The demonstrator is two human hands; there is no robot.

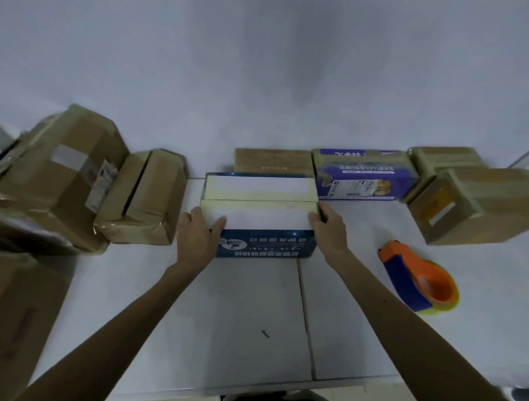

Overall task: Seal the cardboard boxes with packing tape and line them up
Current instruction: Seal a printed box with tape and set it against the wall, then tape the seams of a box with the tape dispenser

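Note:
A blue printed box (263, 206) with a white top stands at the middle of the white table (240, 305), its two top flaps closed along a middle seam. My left hand (199, 234) grips its near left corner, thumb on the top flap. My right hand (328, 230) grips its near right corner, fingers wrapped round the side. An orange and blue tape dispenser (417, 279) with yellowish tape lies on the table to the right, apart from both hands.
Behind the blue box, a brown box (274, 161), a purple printed taped box (364, 174) and two taped brown boxes (475, 197) run rightward. Several brown boxes (76, 177) are piled at the left. A small dark speck (265, 333) lies near me.

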